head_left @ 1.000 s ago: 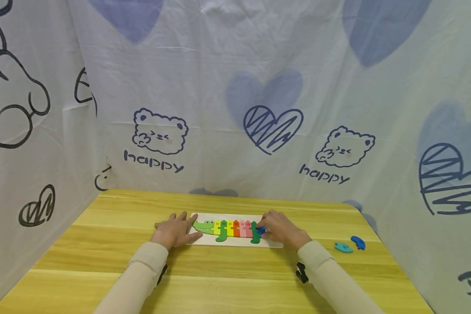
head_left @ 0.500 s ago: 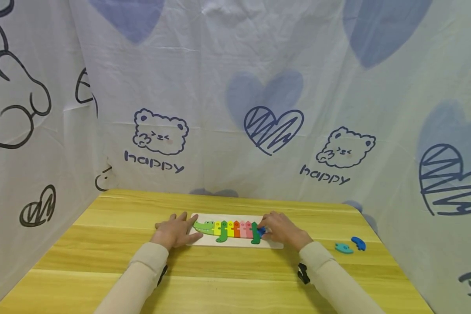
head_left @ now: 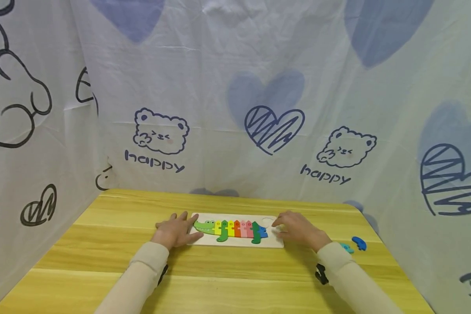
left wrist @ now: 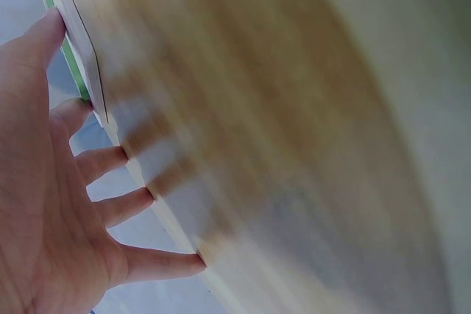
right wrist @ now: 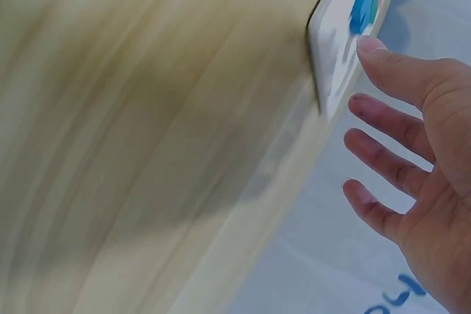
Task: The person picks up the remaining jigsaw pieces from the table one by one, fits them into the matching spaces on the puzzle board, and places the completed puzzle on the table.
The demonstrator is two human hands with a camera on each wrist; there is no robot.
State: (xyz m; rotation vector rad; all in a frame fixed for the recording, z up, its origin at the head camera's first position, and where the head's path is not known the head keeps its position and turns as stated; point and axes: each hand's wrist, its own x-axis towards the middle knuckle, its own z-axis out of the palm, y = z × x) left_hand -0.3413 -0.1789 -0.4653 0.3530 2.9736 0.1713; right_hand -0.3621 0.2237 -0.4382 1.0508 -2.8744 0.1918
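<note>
A pale wooden puzzle board lies on the table, holding a row of coloured crocodile pieces from the green head at left to a blue piece at right. My left hand rests at the board's left end with fingers spread; in the left wrist view that hand has its thumb and index finger at the board and the other fingertips on the table. Over the board's right end is my right hand, apart from the blue piece. In the right wrist view this hand has loosely bent, separated fingers, holding nothing.
On the right of the wooden table lie a teal piece, partly hidden by the right sleeve, and a curved blue piece. A printed white cloth hangs behind the table and at both sides.
My right hand has let go of the blue piece and moved right, uncovering the piece and a bare recess outline on the board. My left hand stays where it was.
</note>
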